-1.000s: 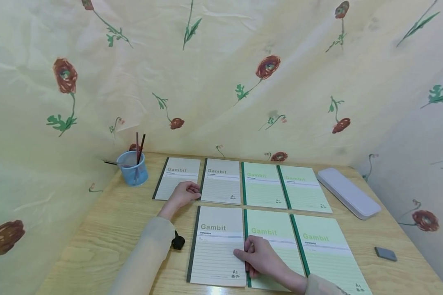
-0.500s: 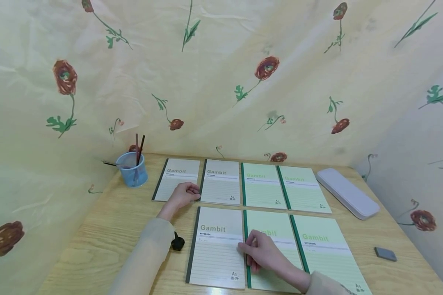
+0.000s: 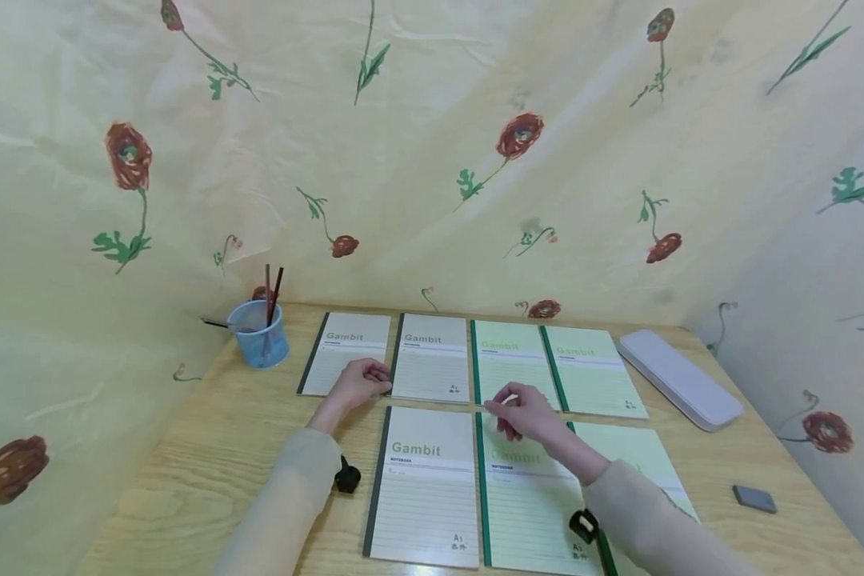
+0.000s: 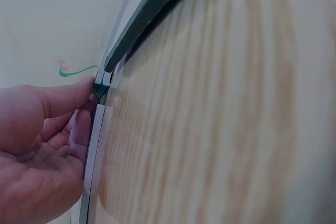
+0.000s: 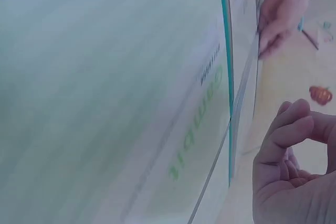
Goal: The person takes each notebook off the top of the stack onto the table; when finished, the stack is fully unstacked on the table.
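My left hand lies over the lower right of a grey-covered notebook at the back left. Its thumb and index finger pinch the near corner of the dark spine of the second grey notebook, also seen in the left wrist view. My right hand, fingers loosely curled and holding nothing, is above the far edge of the front middle green notebook. Its fingertips overlap the gap below a back-row green notebook. The right forearm covers much of the front right green notebook.
A grey notebook lies at front left, another green one at back right. A blue pencil cup stands at the far left. To the right are a pale long case and a small grey block. Flowered cloth hangs behind.
My right hand has lifted off the seam between the front grey and green notebooks and moved away from me, to the gap between the rows. The left hand stays put.
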### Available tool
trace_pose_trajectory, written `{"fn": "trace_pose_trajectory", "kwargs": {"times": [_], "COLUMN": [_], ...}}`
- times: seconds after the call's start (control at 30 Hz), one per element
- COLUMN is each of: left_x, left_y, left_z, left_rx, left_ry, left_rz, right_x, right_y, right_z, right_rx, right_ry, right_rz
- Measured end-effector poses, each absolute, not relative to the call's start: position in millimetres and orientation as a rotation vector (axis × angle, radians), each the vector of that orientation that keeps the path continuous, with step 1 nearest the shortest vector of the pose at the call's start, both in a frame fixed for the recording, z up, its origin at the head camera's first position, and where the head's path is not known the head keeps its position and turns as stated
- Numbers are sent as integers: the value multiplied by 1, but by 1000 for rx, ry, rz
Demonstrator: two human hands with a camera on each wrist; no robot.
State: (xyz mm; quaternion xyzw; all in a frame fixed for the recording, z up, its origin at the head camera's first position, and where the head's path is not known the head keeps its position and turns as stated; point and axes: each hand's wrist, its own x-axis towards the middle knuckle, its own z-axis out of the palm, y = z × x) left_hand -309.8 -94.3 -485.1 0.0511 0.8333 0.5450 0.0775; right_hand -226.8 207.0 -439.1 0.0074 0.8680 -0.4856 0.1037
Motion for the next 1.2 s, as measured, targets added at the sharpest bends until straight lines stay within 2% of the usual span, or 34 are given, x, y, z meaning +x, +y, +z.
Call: {"fn": "trace_pose_trajectory", "kwargs": {"times": [0.6, 1.2], "left_x": [-311, -312], "left_y": [-90, -86], "left_z": [-483, -480], "left_rx": [133, 275], "left_ry": [2506, 2713], "left_rz": [1613, 1377], "right_x": [-287, -298], "right_y": [191, 187], "right_z": [-460, -473], "right_rx": [4, 15], "right_ry": [2678, 2641], "right_rz": [-1235, -1225]}}
